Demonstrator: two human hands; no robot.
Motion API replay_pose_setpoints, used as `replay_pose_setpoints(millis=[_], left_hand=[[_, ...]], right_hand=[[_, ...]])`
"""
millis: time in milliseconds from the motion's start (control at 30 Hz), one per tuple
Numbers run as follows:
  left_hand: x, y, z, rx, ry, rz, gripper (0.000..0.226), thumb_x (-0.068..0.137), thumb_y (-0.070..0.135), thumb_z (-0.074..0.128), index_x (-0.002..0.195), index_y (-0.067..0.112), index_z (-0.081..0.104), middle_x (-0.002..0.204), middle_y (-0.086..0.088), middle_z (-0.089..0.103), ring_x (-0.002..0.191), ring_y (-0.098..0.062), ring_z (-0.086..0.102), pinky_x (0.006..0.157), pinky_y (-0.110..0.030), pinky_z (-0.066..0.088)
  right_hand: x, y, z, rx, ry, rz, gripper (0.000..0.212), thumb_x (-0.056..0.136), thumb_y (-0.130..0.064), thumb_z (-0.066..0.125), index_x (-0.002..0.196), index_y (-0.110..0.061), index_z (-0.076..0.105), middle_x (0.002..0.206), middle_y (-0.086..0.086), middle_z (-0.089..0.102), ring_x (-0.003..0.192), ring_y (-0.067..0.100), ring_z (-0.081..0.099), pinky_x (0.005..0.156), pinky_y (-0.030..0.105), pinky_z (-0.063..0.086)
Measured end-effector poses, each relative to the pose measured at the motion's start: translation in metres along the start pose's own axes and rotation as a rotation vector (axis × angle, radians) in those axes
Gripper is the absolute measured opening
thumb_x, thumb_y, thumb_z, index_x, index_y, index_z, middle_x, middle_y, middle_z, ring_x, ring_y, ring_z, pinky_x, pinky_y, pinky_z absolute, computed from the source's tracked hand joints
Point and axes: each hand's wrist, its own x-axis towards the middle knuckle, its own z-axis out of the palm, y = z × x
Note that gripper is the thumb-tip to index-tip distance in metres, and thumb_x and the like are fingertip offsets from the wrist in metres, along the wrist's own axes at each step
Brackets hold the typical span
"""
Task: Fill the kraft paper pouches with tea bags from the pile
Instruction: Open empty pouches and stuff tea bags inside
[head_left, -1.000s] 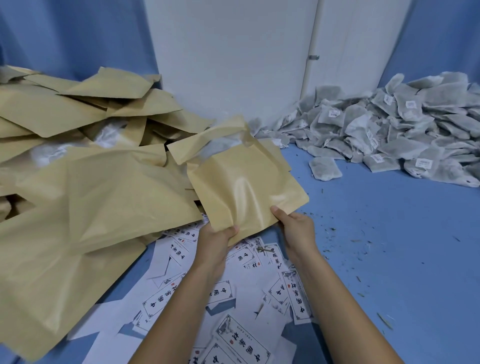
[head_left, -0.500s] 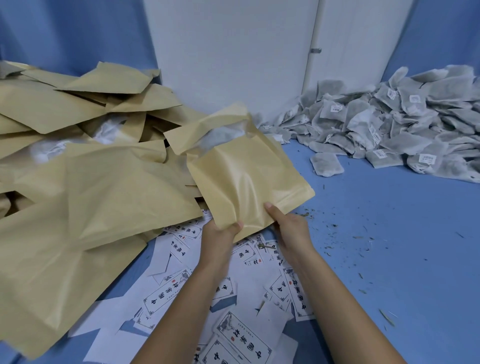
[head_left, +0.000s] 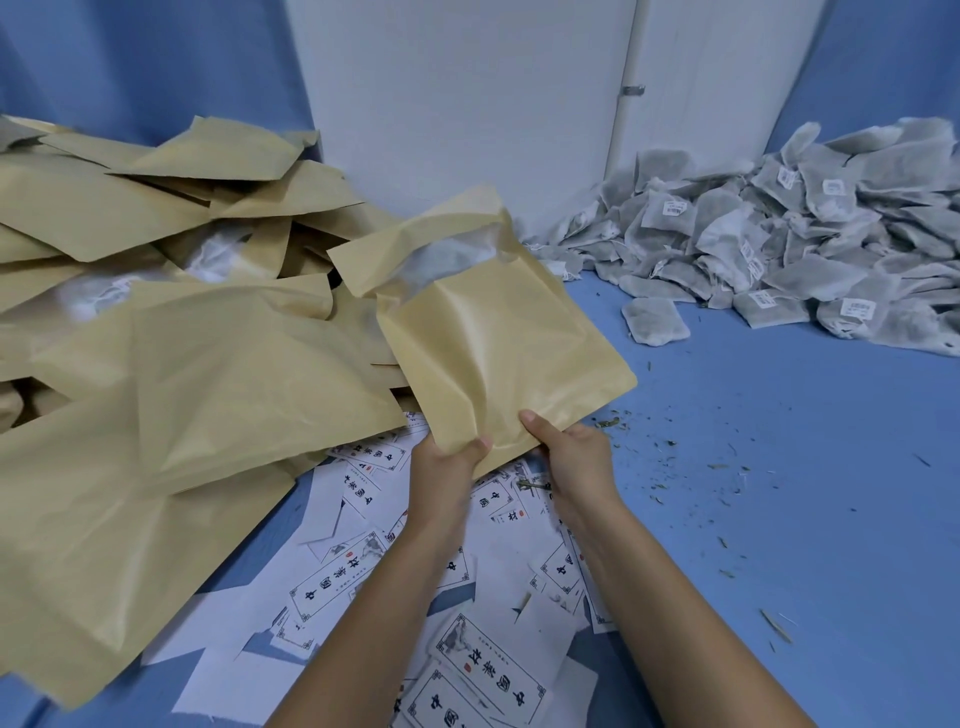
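Note:
Both hands hold one kraft paper pouch (head_left: 498, 353) by its near bottom edge, above the blue table. My left hand (head_left: 447, 467) pinches its lower left corner, and my right hand (head_left: 566, 457) grips the bottom edge beside it. The pouch tilts away from me, and grey tea bags show through its open top (head_left: 452, 257). The pile of grey tea bags (head_left: 779, 234) lies at the back right. A single tea bag (head_left: 654, 321) sits apart in front of the pile.
A large heap of kraft pouches (head_left: 156, 364) fills the left side. White printed labels (head_left: 488, 670) are scattered on the blue table (head_left: 779, 493) under my forearms. Loose tea crumbs (head_left: 675, 447) speckle the table to the right. A white wall stands behind.
The held pouch has shifted slightly up and to the right, with both hands moving along with it. The grip has not changed.

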Motion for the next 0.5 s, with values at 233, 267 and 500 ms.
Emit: replay_pose_setpoints(millis=[233, 267, 500], left_hand=[[0.0016, -0.0021, 0.0017, -0.080, 0.008, -0.032, 0.021, 0.097, 0.026, 0.053, 0.113, 0.018, 0.065, 0.108, -0.003, 0.071, 0.105, -0.023, 0.065, 0.101, -0.047, 0.045], [0.0013, -0.0021, 0.0024, -0.089, 0.011, -0.038, 0.025, 0.097, 0.029, 0.051, 0.117, 0.017, 0.063, 0.111, -0.004, 0.070, 0.108, -0.024, 0.064, 0.102, -0.047, 0.044], [-0.0003, -0.0028, 0.0049, -0.071, -0.030, -0.024, 0.026, 0.099, 0.032, 0.047, 0.118, 0.020, 0.060, 0.113, -0.003, 0.069, 0.110, -0.022, 0.062, 0.104, -0.046, 0.042]], right_hand=[[-0.0034, 0.0019, 0.0058, 0.036, -0.120, 0.033, 0.046, 0.079, -0.011, 0.076, 0.045, -0.015, 0.044, 0.053, 0.006, 0.057, 0.051, 0.016, 0.055, 0.053, 0.020, 0.048], [-0.0036, 0.0031, 0.0067, 0.019, -0.106, 0.028, 0.051, 0.078, -0.010, 0.076, 0.040, -0.019, 0.043, 0.045, 0.000, 0.052, 0.046, 0.013, 0.051, 0.049, 0.018, 0.045], [-0.0039, 0.0032, 0.0038, 0.019, -0.068, -0.007, 0.048, 0.082, -0.013, 0.073, 0.044, -0.018, 0.044, 0.045, -0.004, 0.053, 0.039, 0.005, 0.049, 0.040, 0.013, 0.037]])
